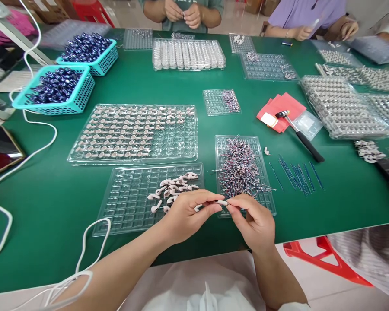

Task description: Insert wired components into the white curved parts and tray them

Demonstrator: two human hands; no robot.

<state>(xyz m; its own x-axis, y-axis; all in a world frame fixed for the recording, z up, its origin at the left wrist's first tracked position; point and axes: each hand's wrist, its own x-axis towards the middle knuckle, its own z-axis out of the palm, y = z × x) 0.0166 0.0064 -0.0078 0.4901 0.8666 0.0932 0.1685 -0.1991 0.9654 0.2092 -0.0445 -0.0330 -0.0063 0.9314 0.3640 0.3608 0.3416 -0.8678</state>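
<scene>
A small white earbud shell point(221, 202) is pinched between the fingertips of my left hand point(189, 214) and my right hand point(255, 219). Part of it is hidden by the fingers. Just beyond my left hand, a loose heap of white earbud shells point(173, 188) lies on a clear plastic tray point(126, 203). Beyond my right hand, another clear tray point(268, 196) bears a tangled pile of small parts with thin wires point(240, 168). One single shell point(266, 151) lies on the green table right of that pile.
Farther off sits a tray of earbud shells in rows point(116, 134). Turquoise baskets point(81, 95) of dark blue shiny pieces stand at the left, near a white cable point(6, 229). A hammer point(301, 136), red bags point(287, 106), blue thin sticks point(298, 179) and stacked trays point(343, 108) occupy the right. Co-workers' hands point(184, 13) are across the table.
</scene>
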